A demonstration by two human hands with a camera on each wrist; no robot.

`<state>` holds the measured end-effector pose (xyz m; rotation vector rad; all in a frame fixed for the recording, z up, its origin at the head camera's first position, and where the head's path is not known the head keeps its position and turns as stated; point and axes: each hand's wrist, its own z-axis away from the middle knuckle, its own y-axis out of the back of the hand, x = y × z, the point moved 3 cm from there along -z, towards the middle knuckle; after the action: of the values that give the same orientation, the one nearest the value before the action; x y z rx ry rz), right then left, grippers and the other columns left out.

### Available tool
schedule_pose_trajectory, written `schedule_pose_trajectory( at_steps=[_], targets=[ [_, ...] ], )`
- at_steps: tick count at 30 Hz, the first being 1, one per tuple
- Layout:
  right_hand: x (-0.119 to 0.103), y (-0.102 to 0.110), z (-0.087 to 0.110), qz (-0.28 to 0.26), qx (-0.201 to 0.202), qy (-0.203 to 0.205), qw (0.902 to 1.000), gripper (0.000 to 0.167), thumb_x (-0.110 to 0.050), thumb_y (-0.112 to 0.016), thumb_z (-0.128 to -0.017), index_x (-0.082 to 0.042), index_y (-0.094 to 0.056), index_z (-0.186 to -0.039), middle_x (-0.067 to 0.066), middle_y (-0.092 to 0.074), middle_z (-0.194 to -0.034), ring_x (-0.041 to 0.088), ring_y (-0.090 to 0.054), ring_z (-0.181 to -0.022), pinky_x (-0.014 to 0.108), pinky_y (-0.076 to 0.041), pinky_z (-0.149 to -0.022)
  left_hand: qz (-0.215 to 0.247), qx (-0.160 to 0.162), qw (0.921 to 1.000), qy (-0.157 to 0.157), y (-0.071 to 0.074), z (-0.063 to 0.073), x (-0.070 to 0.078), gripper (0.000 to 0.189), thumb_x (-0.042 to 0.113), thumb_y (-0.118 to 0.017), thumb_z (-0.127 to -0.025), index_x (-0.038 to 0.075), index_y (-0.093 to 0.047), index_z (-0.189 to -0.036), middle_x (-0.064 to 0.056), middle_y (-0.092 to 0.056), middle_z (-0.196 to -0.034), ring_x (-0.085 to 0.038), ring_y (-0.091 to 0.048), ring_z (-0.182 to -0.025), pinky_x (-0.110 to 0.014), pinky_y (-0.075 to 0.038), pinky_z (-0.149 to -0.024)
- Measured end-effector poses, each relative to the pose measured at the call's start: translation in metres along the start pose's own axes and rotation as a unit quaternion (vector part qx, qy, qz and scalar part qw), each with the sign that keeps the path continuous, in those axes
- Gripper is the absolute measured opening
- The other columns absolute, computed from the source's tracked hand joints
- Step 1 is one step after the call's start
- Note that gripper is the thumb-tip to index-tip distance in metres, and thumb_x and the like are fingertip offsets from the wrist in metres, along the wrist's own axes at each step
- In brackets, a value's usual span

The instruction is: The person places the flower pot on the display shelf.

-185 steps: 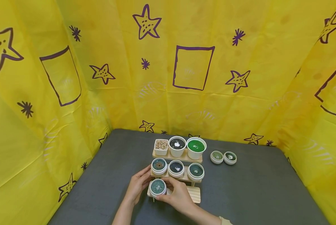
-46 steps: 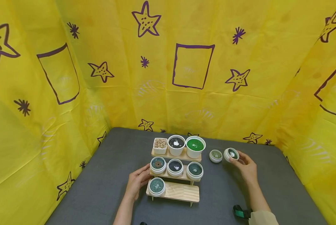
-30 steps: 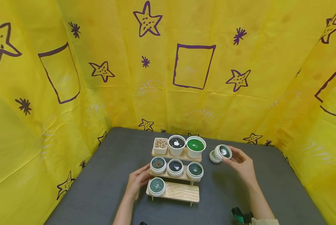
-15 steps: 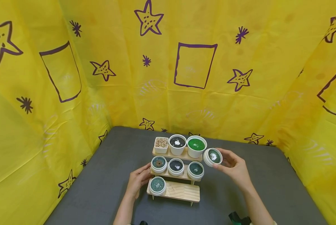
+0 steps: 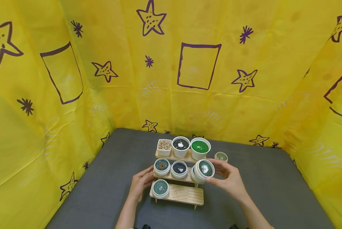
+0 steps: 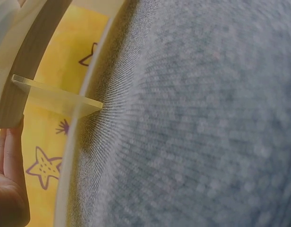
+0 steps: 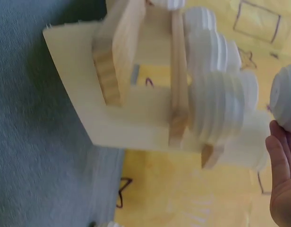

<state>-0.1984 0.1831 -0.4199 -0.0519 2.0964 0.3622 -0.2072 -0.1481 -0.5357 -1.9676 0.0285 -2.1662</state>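
My right hand (image 5: pixel 228 179) pinches a small round white bowl (image 5: pixel 204 170) with dark green, shiny contents. It is tilted above the right end of the wooden three-tier stand (image 5: pixel 185 194), partly covering another bowl (image 5: pixel 194 176) on the middle tier. The right wrist view shows the held bowl's ribbed underside (image 7: pixel 283 99), apart from the stand. My left hand (image 5: pixel 140 184) rests its fingers against the stand's left end; in the left wrist view its fingers (image 6: pixel 13 156) touch the shelf end. One blue-green bowl (image 5: pixel 160 187) sits at the left of the lowest tier.
The top tier bears a square dish of beige bits (image 5: pixel 164 147), a dark-filled cup (image 5: pixel 180 147) and a bright green cup (image 5: pixel 200 148). Two more bowls, brown-centred (image 5: pixel 161 166) and dark (image 5: pixel 179 169), share the middle tier. Another green bowl (image 5: pixel 221 156) stands on the grey table (image 5: pixel 262 184). Yellow cloth surrounds it.
My right hand has left the blue-green bowl on the lowest tier, picked up the dark green bowl from the table's right and carried it left over the stand. My left hand stays at the stand.
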Motion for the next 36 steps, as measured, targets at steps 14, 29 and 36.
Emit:
schedule_pose_trajectory(
  at_steps=[14,29,36],
  targets=[
    [0.000,-0.052,0.016,0.007,-0.090,0.004,0.9959,0.052,-0.008,-0.086,-0.073,-0.007,-0.067,-0.121,0.014,-0.074,-0.111,0.003,-0.069,-0.099,0.025,-0.058,-0.084,0.002,0.004,1.0000,-0.002,0.000,0.000,0.001,0.046,0.014,-0.064,-0.093,-0.001,-0.058,-0.135,-0.007,-0.074,-0.116,-0.010,-0.073,-0.088,-0.028,-0.058,-0.081],
    [0.028,-0.082,0.032,0.068,-0.103,-0.036,0.9917,0.049,-0.028,-0.089,-0.071,-0.016,-0.071,-0.115,0.003,-0.076,-0.109,0.005,-0.070,-0.100,0.026,-0.058,-0.086,-0.001,0.005,1.0000,-0.004,-0.001,0.002,0.002,0.045,0.014,-0.063,-0.093,-0.001,-0.058,-0.135,-0.011,-0.072,-0.120,-0.010,-0.073,-0.088,-0.027,-0.058,-0.081],
    [0.036,-0.090,0.038,0.058,-0.093,-0.071,0.9914,0.049,-0.027,-0.089,-0.070,-0.016,-0.071,-0.114,0.003,-0.076,-0.107,0.005,-0.070,-0.093,0.024,-0.058,-0.082,0.002,0.005,1.0000,-0.002,-0.001,0.002,0.002,0.046,0.013,-0.063,-0.093,-0.002,-0.057,-0.135,-0.007,-0.074,-0.115,-0.008,-0.073,-0.088,-0.026,-0.058,-0.080]
  ],
)
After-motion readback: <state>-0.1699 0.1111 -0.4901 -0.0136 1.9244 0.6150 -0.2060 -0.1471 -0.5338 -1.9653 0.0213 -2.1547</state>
